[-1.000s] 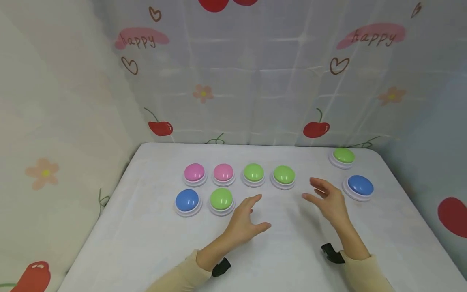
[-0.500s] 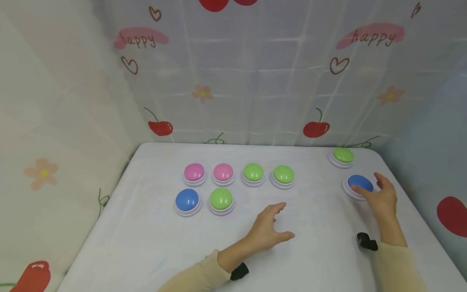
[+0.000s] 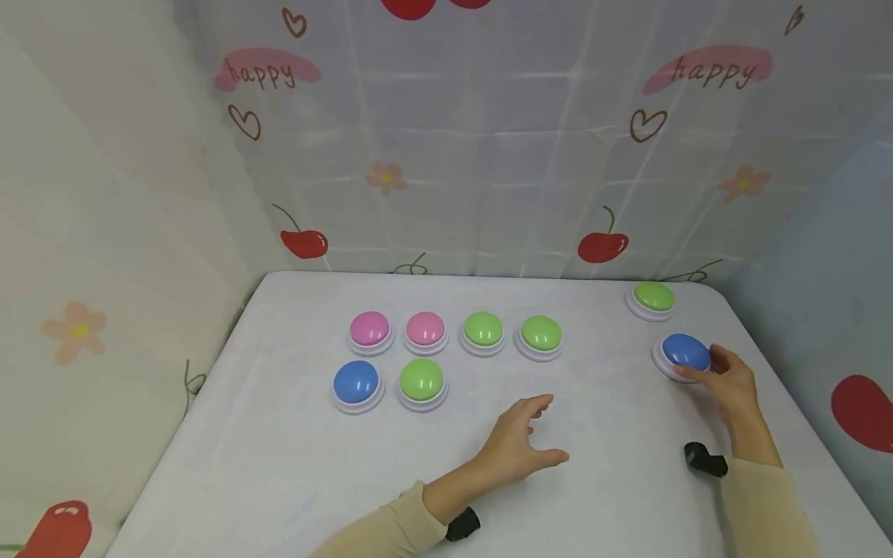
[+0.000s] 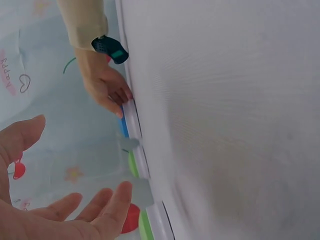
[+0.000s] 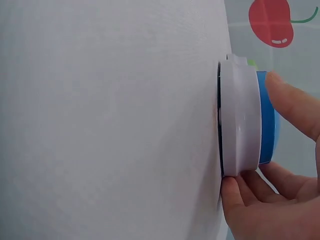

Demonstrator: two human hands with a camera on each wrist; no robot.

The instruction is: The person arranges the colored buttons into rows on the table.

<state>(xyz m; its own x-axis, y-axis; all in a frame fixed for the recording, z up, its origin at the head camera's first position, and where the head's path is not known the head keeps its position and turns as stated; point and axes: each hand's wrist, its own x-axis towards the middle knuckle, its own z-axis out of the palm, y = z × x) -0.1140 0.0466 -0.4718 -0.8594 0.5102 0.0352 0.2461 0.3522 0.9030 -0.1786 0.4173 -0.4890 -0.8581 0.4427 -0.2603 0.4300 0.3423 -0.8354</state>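
Observation:
At the table's right side, my right hand (image 3: 732, 386) grips a blue push button (image 3: 687, 351) with a round white base. In the right wrist view the thumb touches the edge of the blue dome (image 5: 267, 120), and the other fingers lie against the side of the white base (image 5: 240, 120). My left hand (image 3: 515, 443) hovers over the middle of the table, fingers apart and holding nothing. A green push button (image 3: 654, 296) stands just behind the blue one.
Two pink buttons (image 3: 370, 329) (image 3: 425, 329) and two green buttons (image 3: 484, 329) (image 3: 541, 333) form a back row on the white table (image 3: 279, 480). Another blue button (image 3: 356, 382) and a green button (image 3: 422, 380) stand in front of them. A printed curtain (image 3: 488, 155) hangs behind.
My right hand has moved right from the gap beside the green buttons to the blue button, and its fingers have closed around it. My left hand has shifted right and slightly nearer.

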